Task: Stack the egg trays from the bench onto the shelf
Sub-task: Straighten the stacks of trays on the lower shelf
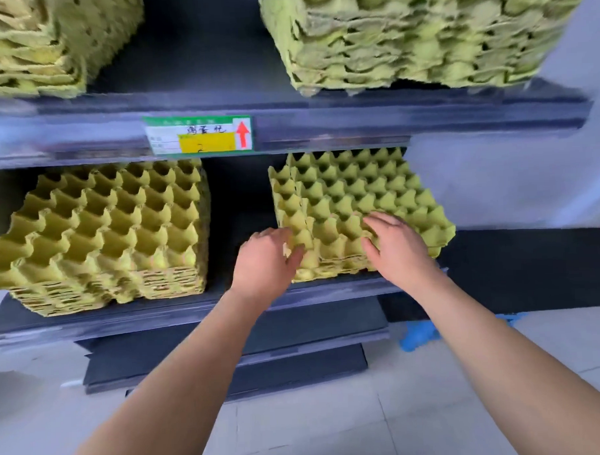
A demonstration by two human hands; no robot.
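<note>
Resting on a short stack of egg trays (355, 205), both hands are seen at its near edge on the lower shelf board (199, 307). The left hand (265, 259) is laid against the stack's near-left corner, fingers spread and loosely curled on the tray edge; nothing is clenched. The right hand (394, 248) is pressed flat, palm down, on the top tray's near cups, fingers splayed, not grasping. The top tray is seen shifted a bit to the right of the trays under it, so a strip of lower tray shows just beyond the left hand.

Well to the left of the hands, across a dark gap, a taller stack (101, 234) is set on the same board. Above the grip, the upper shelf rail (356, 123) is hung close over the stack's far edge, w/ a green price tag (198, 134) and red arrow up and left. Two more stacks, upper left (30, 46) and upper right (421, 36), are kept on that upper shelf. Below the right forearm, sth. blue (418, 335) lies on the floor; what it is can't be told.
</note>
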